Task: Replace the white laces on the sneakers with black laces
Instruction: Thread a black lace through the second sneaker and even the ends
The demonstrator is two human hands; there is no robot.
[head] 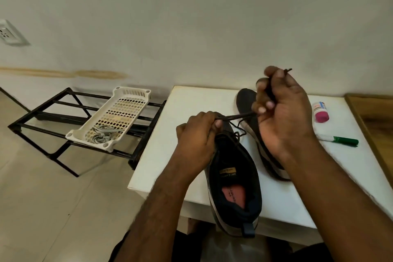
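At nine o'clock a black metal rack (70,121) stands on the floor, carrying a white slotted basket (119,112) with a tangle of pale laces (102,135) at its near end. Right of it, the white counter (170,159) holds two dark sneakers. The near sneaker (234,189) lies heel toward the person, overhanging the counter's six o'clock edge, its dark lining and reddish insole showing. The left hand (197,140) sits over its tongue, fingers curled, pinching a black lace (236,116) that runs taut toward two o'clock. There the right hand (282,112) is raised, fingers closed round the same lace, whose tip pokes out above the fist. Slack loops of lace lie between the shoes. The second sneaker (246,100) lies behind the right hand, partly hidden. At three o'clock lie a pink-capped tube (320,111) and a green marker (340,140).
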